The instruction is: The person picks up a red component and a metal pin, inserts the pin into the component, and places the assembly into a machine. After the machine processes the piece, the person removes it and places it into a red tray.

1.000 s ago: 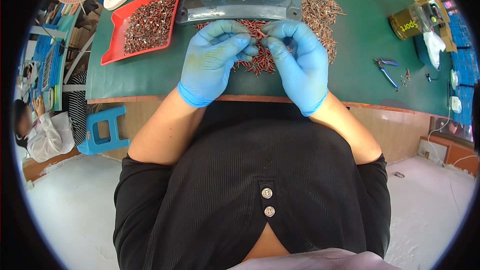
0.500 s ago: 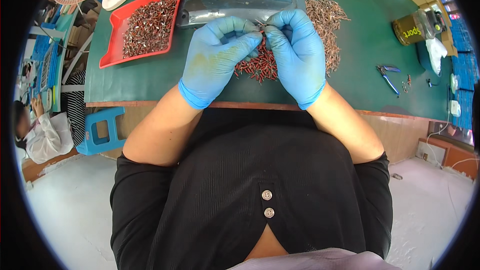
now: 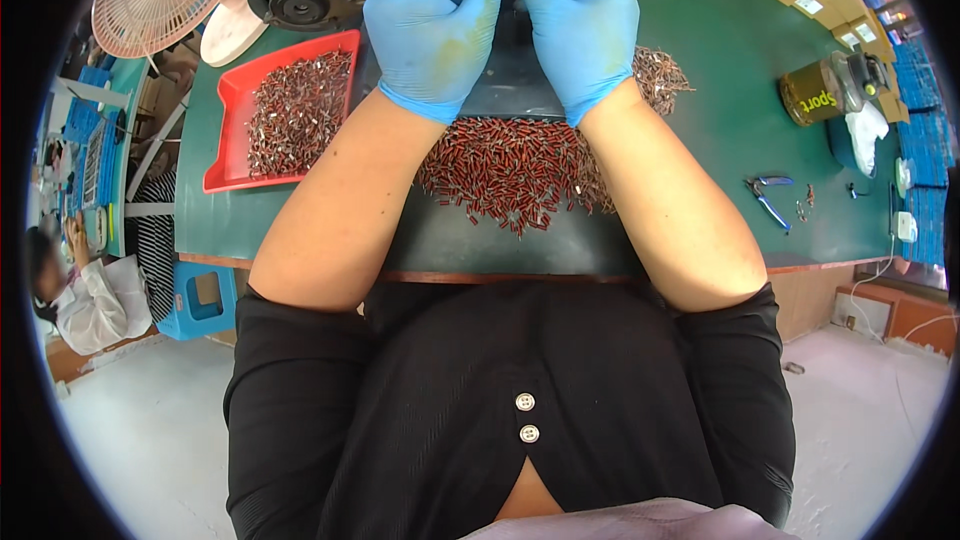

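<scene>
hands raised, left hand (image 3: 435, 25), right hand (image 3: 583, 25)

head-worn fisheye, looking down, close over workbench (image 3: 700, 60)

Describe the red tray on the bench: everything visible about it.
The red tray is a shallow rectangular dish with a raised rim, plastic by its look. It lies flat on the green bench, to the left of the left hand, which does not touch it. A loose heap of small reddish and silvery parts fills most of it; the near left corner is bare.
</scene>
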